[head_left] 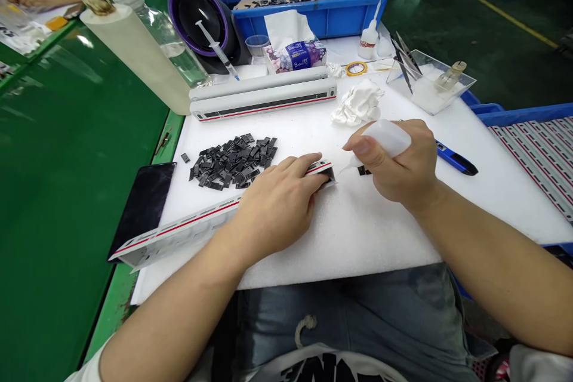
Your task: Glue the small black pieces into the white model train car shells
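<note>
A long white channel strip (179,228) with a red line lies slanted on the white table top. My left hand (280,203) is closed round its right end, fingertips over the edge. In my right hand (409,164) is a small white squeeze bottle (388,137), tilted so its thin nozzle points down-left at the open end of the strip; whether the tip touches is too small to tell. A heap of small black pieces (235,161) lies behind my left hand. A few more black pieces (363,171) sit beneath my right hand, partly hidden.
Two white bars (264,101), crumpled tissue (358,102), a tissue box (298,57) and a blue bin (313,15) stand behind. A blue knife (456,158) lies right, near a clear tray (430,92). More strips (537,161) are far right; a dark tablet (143,206) is left.
</note>
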Demonstrator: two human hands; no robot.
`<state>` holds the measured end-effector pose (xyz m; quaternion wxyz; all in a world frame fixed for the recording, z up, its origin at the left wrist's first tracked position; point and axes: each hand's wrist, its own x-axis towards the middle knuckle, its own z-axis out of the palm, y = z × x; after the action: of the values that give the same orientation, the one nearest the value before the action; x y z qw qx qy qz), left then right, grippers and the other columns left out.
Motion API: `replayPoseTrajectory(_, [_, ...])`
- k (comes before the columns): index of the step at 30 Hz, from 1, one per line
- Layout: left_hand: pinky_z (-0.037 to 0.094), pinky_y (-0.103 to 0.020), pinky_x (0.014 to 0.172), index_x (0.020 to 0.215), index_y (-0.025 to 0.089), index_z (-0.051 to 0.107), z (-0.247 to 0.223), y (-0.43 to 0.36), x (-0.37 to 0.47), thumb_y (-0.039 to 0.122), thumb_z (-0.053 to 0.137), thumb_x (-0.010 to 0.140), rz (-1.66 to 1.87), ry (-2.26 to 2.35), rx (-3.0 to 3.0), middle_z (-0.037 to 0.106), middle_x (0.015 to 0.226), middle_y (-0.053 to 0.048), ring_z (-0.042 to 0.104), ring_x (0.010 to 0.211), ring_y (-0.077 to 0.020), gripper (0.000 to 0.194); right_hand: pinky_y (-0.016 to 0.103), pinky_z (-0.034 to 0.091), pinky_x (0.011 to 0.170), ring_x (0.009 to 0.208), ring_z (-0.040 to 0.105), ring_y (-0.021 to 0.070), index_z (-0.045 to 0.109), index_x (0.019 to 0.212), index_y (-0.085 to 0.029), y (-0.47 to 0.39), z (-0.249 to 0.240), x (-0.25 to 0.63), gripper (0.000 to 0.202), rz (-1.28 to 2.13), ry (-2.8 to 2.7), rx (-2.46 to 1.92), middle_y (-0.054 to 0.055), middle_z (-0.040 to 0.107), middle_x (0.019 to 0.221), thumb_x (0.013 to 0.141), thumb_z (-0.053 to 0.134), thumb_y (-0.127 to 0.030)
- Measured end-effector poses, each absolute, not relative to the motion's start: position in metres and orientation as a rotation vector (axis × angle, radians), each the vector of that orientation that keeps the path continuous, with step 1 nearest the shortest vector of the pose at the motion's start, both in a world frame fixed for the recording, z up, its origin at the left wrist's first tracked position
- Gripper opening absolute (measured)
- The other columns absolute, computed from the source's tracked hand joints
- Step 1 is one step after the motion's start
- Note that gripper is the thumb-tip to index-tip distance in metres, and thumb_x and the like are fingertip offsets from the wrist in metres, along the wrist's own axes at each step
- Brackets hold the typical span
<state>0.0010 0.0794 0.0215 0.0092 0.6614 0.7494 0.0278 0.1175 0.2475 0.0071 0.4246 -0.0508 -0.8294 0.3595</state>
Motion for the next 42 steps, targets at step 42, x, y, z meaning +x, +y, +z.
replayPoseTrajectory(42, [0.051,-0.049,0.099,0.121,0.024,0.065,0.027,0.081,-0.002,0.020,0.039,0.095,0.085,2.350,2.020,0.049,0.146,-0.005,0.056,0.122,-0.0279,0.037,0.039,0.047,0.089,0.099,0.062,0.0292,0.054,0.112,-0.014,0.327,-0.008,0.085,0.033,0.541,-2.273,-0.963,0.016,0.067,0.107,0.079,0.057,-0.015])
